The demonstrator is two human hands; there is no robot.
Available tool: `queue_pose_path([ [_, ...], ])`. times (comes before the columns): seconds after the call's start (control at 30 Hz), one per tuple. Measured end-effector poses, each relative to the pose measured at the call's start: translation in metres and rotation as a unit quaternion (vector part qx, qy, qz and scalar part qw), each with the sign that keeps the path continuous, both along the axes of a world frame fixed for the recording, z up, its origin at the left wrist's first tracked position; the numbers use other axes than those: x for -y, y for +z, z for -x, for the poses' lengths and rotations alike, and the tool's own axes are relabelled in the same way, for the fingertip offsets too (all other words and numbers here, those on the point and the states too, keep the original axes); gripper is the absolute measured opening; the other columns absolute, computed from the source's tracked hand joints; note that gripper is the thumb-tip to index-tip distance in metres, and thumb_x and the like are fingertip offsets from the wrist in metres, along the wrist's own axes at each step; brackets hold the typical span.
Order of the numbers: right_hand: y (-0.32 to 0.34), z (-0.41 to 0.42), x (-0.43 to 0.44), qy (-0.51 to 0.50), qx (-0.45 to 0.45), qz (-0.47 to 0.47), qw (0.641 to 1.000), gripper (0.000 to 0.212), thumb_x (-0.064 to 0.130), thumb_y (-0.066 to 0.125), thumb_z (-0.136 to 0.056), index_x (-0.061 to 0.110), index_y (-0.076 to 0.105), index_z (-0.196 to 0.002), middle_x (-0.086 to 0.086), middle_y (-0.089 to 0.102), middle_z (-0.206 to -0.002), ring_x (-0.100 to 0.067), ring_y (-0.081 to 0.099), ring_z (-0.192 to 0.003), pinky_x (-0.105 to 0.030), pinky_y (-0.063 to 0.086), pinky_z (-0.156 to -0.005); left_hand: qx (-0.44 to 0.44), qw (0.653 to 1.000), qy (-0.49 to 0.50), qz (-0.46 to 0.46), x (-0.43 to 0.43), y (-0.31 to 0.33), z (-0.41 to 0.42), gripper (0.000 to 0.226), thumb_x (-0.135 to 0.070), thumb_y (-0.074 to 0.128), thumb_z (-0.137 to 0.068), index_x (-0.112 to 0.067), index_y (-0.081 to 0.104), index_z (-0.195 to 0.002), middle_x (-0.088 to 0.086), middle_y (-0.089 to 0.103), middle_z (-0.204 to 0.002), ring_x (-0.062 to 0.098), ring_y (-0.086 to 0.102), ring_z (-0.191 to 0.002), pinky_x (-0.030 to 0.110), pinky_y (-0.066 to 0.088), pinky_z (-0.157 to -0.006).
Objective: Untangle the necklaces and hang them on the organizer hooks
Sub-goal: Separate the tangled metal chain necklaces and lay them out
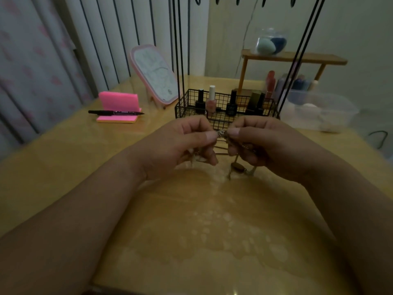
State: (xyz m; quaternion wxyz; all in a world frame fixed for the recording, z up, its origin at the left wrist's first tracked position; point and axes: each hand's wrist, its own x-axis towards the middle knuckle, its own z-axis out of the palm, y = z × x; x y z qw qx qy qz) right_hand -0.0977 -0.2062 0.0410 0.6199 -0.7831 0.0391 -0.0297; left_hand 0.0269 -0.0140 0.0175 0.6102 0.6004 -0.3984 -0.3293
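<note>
The worktop (63, 167) looks like pale wood under a glossy clear film that shows cloudy blotches. The necklaces (222, 133) are fine metal chain with a dull shine; a pendant (238, 167) looks like smooth brown stone. The rods (177, 50) and the wire basket (185, 103) are thin black metal, matt. The nail polish bottles (211, 99) are glossy. The sticky notes (118, 101) are pink matt paper, the pen (114, 112) black plastic. The small shelf (297, 57) is plain wood, the box (331, 107) cloudy clear plastic. The curtain (32, 71) is printed cloth.
</note>
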Motion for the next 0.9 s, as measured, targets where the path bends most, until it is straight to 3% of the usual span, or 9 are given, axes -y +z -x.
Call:
queue_pose_path([
  [0.13, 0.0008, -0.0003, -0.0002, 0.007, -0.032, -0.012, 0.999, 0.021, 0.027, 0.055, -0.104, 0.013, 0.064, -0.091, -0.008, 0.062, -0.07, -0.016, 0.037, -0.05, -0.024, 0.025, -0.045, -0.008, 1.0, 0.0, 0.01, -0.0003, -0.0015, -0.0029, 0.014, -0.013, 0.056, -0.1, -0.014, 0.059, -0.086, 0.01, 0.064, -0.082, 0.026, 0.065, -0.075, 0.032, 0.058, -0.073],
  [0.27, 0.0014, 0.0004, 0.0009, 0.004, -0.048, 0.004, 0.999, 0.025, 0.029, 0.052, -0.106, 0.014, 0.066, -0.092, -0.007, 0.062, -0.069, -0.015, 0.039, -0.049, -0.026, 0.026, -0.046, -0.006, 1.0, -0.003, 0.01, 0.0003, -0.0037, -0.0048, 0.012, -0.013, 0.054, -0.092, -0.016, 0.058, -0.081, 0.011, 0.064, -0.081, 0.024, 0.059, -0.069, 0.032, 0.055, -0.067],
  [0.57, 0.0006, 0.0028, 0.0028, 0.027, -0.027, 0.054, 0.998, 0.021, 0.034, 0.069, -0.085, 0.016, 0.072, -0.095, -0.006, 0.056, -0.065, -0.015, 0.042, -0.051, -0.024, 0.03, -0.047, -0.009, 1.0, 0.012, 0.027, 0.003, -0.0069, -0.0072, 0.008, -0.007, 0.064, -0.086, -0.009, 0.057, -0.089, 0.014, 0.072, -0.087, 0.024, 0.07, -0.079, 0.03, 0.057, -0.069],
  [0.67, -0.0012, 0.0019, 0.0026, 0.016, -0.026, 0.07, 0.997, 0.007, 0.022, 0.067, -0.095, 0.015, 0.07, -0.094, -0.006, 0.06, -0.068, -0.014, 0.045, -0.053, -0.023, 0.034, -0.048, -0.016, 1.0, 0.008, 0.022, 0.0024, -0.0068, -0.0072, 0.01, -0.007, 0.065, -0.087, -0.008, 0.057, -0.092, 0.014, 0.07, -0.086, 0.022, 0.069, -0.077, 0.033, 0.058, -0.071],
  [0.9, -0.0011, 0.0001, -0.0016, -0.029, -0.029, 0.089, 0.995, 0.019, 0.023, 0.054, -0.103, 0.019, 0.067, -0.09, 0.001, 0.064, -0.072, -0.012, 0.049, -0.059, -0.024, 0.038, -0.052, 0.004, 1.0, -0.002, -0.004, -0.0012, -0.0036, -0.0067, 0.008, -0.003, 0.061, -0.094, -0.01, 0.06, -0.098, 0.01, 0.069, -0.08, 0.022, 0.063, -0.07, 0.032, 0.055, -0.068],
])
